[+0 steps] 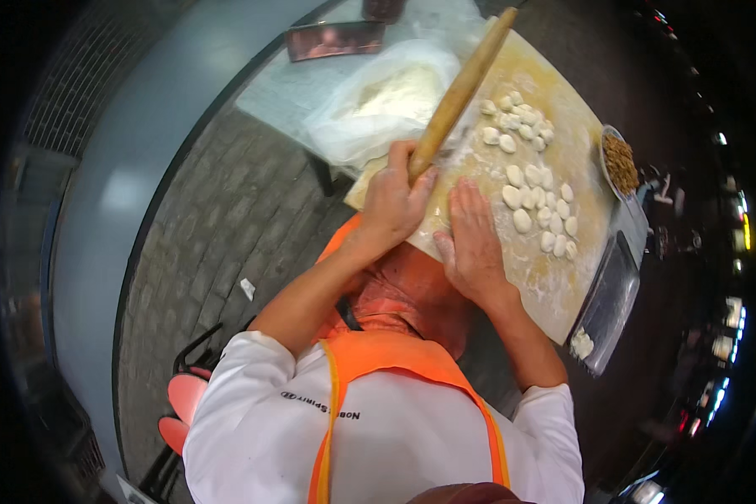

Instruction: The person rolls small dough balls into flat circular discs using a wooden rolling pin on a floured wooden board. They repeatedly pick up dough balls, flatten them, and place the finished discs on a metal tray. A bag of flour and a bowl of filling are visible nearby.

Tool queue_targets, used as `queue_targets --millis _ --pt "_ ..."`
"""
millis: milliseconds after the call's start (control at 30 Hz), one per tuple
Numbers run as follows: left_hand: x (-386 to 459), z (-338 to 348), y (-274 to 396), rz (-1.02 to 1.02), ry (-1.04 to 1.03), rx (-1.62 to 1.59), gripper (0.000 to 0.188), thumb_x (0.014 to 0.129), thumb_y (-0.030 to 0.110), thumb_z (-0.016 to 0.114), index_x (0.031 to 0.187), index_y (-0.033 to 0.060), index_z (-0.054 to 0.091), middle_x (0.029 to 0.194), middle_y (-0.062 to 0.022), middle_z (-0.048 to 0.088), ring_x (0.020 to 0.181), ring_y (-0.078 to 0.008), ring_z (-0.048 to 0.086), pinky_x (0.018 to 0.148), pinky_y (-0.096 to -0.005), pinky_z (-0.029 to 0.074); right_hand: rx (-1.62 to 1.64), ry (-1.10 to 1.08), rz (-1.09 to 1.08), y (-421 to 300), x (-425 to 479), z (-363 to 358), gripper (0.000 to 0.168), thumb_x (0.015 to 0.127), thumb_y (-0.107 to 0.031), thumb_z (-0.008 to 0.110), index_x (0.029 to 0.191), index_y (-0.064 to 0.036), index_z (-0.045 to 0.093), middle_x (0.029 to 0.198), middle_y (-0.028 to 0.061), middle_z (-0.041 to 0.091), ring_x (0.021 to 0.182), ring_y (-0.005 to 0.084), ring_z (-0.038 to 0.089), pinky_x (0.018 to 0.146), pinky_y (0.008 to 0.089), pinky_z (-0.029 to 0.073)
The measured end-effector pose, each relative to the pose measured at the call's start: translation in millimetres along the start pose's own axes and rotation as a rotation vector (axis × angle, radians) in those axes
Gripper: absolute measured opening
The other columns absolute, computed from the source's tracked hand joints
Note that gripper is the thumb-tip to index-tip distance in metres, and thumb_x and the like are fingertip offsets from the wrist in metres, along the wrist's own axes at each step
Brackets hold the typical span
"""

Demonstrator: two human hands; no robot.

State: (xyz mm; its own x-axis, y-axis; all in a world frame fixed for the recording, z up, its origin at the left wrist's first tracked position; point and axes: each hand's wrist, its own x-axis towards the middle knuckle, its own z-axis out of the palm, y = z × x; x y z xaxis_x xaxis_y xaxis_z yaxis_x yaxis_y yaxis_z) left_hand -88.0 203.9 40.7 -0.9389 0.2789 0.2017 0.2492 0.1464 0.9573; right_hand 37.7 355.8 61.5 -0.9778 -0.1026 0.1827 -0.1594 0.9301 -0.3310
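Observation:
A long wooden rolling pin (463, 91) is held at its lower end by my left hand (395, 198), its far end pointing up and to the right. My right hand (477, 242) rests palm down on the floured wooden board (545, 293), near its front edge. Just right of those fingers lie several small pieces of white dough (512, 197). A second group of floured dough pieces (526, 116) sits further back on the board. Behind my left hand, a large mass of dough or flour (403, 94) lies in a translucent plastic bag (353, 135).
A bowl of brown crumbly filling (620, 165) stands at the board's right edge. Beside the near right corner is a dark tray (608, 309) with a pale lump in it. A reddish metallic box (335, 41) stands at the back left. Red stools (187, 397) are at lower left.

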Motion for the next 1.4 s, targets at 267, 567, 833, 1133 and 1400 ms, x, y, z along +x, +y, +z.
queue_targets --millis 267,567,833,1133,1400 --pt "2.5 0.8 -2.1 0.071 0.021 -0.015 0.038 0.102 0.018 0.067 0.133 0.0053 0.05 0.086 -0.0294 0.07 0.083 -0.0527 0.07 0.071 -0.0571 0.052 0.153 0.249 0.143 49.9 47.9 -30.3 0.045 0.107 -0.012 0.055 0.148 0.004 0.057 0.166 0.0274 0.042 0.153 0.0436 0.041 0.129 0.0512 0.028" --pt "-2.5 2.2 -3.5 0.032 0.015 0.005 0.038 0.1 0.017 0.07 0.13 0.0034 0.052 0.093 -0.0258 0.073 0.089 -0.0464 0.073 0.077 -0.0502 0.055 -0.075 0.214 0.143 77.4 80.6 12.5 0.042 0.089 0.007 0.059 0.129 0.001 0.071 0.142 0.0199 0.068 0.137 0.0408 0.058 0.116 0.0481 0.046" --pt "-3.6 -1.1 -0.4 0.018 -0.025 0.006 0.037 0.101 0.016 0.07 0.13 0.0023 0.051 0.092 -0.0245 0.074 0.087 -0.0446 0.074 0.076 -0.0497 0.055 -0.126 0.112 0.065 20.6 15.3 10.4 0.058 0.098 -0.006 0.061 0.152 0.007 0.048 0.165 0.0291 0.041 0.153 0.0454 0.04 0.126 0.0507 0.034" --pt "-2.0 -0.6 -1.2 0.024 -0.022 0.002 0.038 0.101 0.016 0.07 0.131 0.0027 0.05 0.09 -0.0263 0.072 0.085 -0.0462 0.072 0.075 -0.0503 0.054 -0.14 0.011 0.12 54.2 -4.7 -14.4 0.055 0.109 -0.017 0.052 0.159 0.005 0.043 0.17 0.0255 0.036 0.159 0.0417 0.033 0.13 0.0506 0.024" --pt "-1.0 2.1 -0.4 0.047 -0.035 0.003 0.04 0.101 0.017 0.07 0.132 0.0018 0.05 0.09 -0.0261 0.072 0.086 -0.0465 0.072 0.075 -0.0515 0.053 -0.224 0.315 0.25 98.1 82.6 2.8 0.04 0.108 -0.014 0.056 0.141 0.007 0.063 0.162 0.0268 0.048 0.149 0.0433 0.046 0.124 0.0467 0.037"
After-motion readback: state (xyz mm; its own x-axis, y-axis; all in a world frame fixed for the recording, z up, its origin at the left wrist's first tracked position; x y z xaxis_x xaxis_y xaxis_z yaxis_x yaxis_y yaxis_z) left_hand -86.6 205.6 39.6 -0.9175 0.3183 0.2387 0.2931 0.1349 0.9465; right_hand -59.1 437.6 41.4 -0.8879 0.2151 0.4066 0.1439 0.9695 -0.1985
